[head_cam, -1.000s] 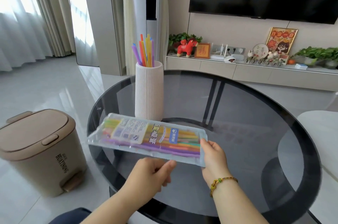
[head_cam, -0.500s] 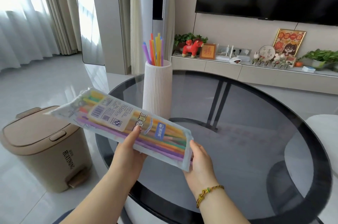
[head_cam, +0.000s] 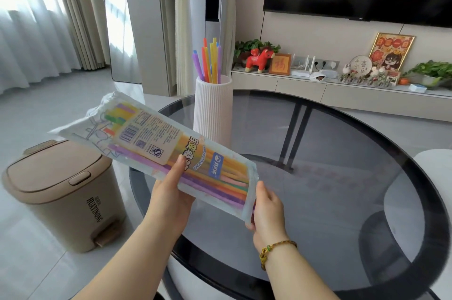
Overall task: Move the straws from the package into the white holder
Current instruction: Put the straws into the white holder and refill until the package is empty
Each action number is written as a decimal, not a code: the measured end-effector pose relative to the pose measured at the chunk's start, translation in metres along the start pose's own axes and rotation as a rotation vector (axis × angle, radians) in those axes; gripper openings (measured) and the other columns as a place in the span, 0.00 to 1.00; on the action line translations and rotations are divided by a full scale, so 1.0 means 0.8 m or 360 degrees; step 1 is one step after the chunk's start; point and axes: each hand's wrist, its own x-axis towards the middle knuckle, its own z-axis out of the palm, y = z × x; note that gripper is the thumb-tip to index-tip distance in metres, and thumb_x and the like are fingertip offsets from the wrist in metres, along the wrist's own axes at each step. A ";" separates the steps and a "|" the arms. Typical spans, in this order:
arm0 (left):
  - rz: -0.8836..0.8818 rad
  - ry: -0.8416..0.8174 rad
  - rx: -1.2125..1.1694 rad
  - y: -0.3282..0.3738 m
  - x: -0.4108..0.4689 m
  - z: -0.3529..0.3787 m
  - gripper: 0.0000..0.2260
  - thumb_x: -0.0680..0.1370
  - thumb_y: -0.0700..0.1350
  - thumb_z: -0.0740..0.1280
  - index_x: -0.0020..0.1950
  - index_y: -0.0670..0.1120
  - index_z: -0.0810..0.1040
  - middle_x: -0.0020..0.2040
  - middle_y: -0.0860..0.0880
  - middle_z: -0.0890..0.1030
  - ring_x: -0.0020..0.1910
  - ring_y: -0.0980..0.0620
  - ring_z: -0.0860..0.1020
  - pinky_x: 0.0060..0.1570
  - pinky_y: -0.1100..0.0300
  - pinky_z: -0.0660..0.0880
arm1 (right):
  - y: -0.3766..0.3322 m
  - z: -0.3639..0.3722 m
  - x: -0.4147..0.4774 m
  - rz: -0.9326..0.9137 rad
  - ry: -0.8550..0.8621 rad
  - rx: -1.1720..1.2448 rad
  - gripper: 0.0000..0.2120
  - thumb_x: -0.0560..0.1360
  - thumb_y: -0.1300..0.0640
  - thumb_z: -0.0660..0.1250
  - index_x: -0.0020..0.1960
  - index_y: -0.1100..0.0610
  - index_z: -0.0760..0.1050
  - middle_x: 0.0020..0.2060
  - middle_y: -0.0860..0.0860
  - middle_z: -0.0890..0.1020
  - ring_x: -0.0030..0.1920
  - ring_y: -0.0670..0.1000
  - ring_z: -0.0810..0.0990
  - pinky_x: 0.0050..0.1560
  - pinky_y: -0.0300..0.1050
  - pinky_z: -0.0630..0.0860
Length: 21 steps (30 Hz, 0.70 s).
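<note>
Right hand (head_cam: 266,206) pinches near end of package (head_cam: 156,150). Left hand (head_cam: 171,189) grips its middle, thumb on top, fingers hidden beneath. You hold package above counter (head_cam: 330,189), straws (head_cam: 220,184) inside, long axis near-right to far-left. Crumpled far end: can't tell if open. White holder (head_cam: 212,108) upright beyond, nearer your left hand, more sticking out.
</note>
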 end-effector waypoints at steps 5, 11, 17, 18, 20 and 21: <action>-0.0075 0.0111 -0.0001 -0.006 0.001 -0.003 0.17 0.75 0.46 0.60 0.64 0.46 0.70 0.59 0.44 0.78 0.57 0.43 0.77 0.57 0.44 0.73 | -0.006 -0.007 0.010 -0.0338 0.0205 -0.0343 0.19 0.78 0.50 0.53 0.31 0.54 0.69 0.30 0.50 0.76 0.36 0.53 0.77 0.41 0.46 0.75; -0.0132 0.0202 -0.0112 -0.014 0.009 -0.012 0.07 0.77 0.44 0.59 0.52 0.49 0.74 0.48 0.49 0.81 0.44 0.52 0.81 0.41 0.56 0.81 | -0.007 -0.026 0.024 -0.0376 0.0252 -0.0445 0.21 0.78 0.48 0.53 0.29 0.55 0.69 0.26 0.51 0.74 0.29 0.52 0.73 0.30 0.40 0.67; -0.0184 0.0332 -0.0275 -0.020 0.013 -0.014 0.06 0.77 0.42 0.59 0.48 0.49 0.75 0.45 0.48 0.81 0.38 0.53 0.82 0.32 0.57 0.81 | -0.008 -0.033 0.021 -0.0344 0.0221 -0.0376 0.20 0.78 0.49 0.55 0.29 0.55 0.68 0.25 0.50 0.72 0.26 0.49 0.70 0.27 0.38 0.63; -0.0180 0.0348 -0.0291 -0.021 0.014 -0.015 0.05 0.77 0.42 0.59 0.48 0.49 0.74 0.46 0.48 0.81 0.39 0.52 0.82 0.32 0.57 0.81 | -0.009 -0.034 0.021 -0.0329 0.0211 -0.0342 0.20 0.78 0.49 0.55 0.30 0.55 0.69 0.25 0.50 0.72 0.25 0.48 0.70 0.25 0.38 0.63; -0.0184 0.0374 -0.0323 -0.023 0.015 -0.017 0.05 0.77 0.41 0.59 0.49 0.49 0.74 0.46 0.48 0.80 0.43 0.51 0.80 0.32 0.57 0.81 | -0.013 -0.034 0.018 -0.0264 0.0147 -0.0221 0.19 0.78 0.48 0.55 0.32 0.56 0.70 0.24 0.50 0.73 0.21 0.45 0.70 0.19 0.36 0.63; -0.0188 0.0382 -0.0340 -0.023 0.015 -0.018 0.06 0.78 0.41 0.59 0.49 0.49 0.74 0.47 0.48 0.80 0.44 0.51 0.79 0.32 0.57 0.81 | -0.015 -0.034 0.016 -0.0226 0.0092 -0.0119 0.19 0.77 0.47 0.54 0.33 0.56 0.71 0.23 0.50 0.74 0.18 0.44 0.69 0.17 0.35 0.63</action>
